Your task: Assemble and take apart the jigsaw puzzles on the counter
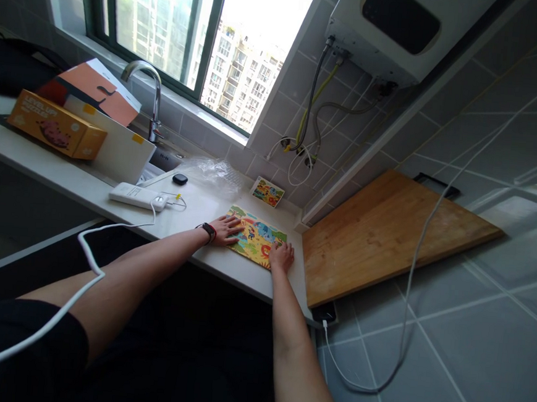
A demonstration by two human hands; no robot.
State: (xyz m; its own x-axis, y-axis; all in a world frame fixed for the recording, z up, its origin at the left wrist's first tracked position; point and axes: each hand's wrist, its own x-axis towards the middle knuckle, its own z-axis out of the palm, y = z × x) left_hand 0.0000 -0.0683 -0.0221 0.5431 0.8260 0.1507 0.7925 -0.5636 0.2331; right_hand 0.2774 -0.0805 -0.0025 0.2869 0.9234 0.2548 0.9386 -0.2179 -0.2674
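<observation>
A colourful animal puzzle board (255,238) lies flat on the white countertop (188,210). My left hand (225,230), with a dark band at the wrist, rests with spread fingers on the board's left edge. At the board's right edge lies my right hand (282,255), its fingers over the picture, apart and holding nothing that I can see. Behind the board a small picture card (267,191) with a similar design leans near the wall. Crumpled clear plastic (215,175) sits behind and to the left of my left hand.
On the left are an orange puzzle box (55,125), an open carton (98,91), a faucet (155,102), a white power strip (136,195) and a small black case (180,179). A wooden board (386,235) leans at the right; white cables hang on both sides.
</observation>
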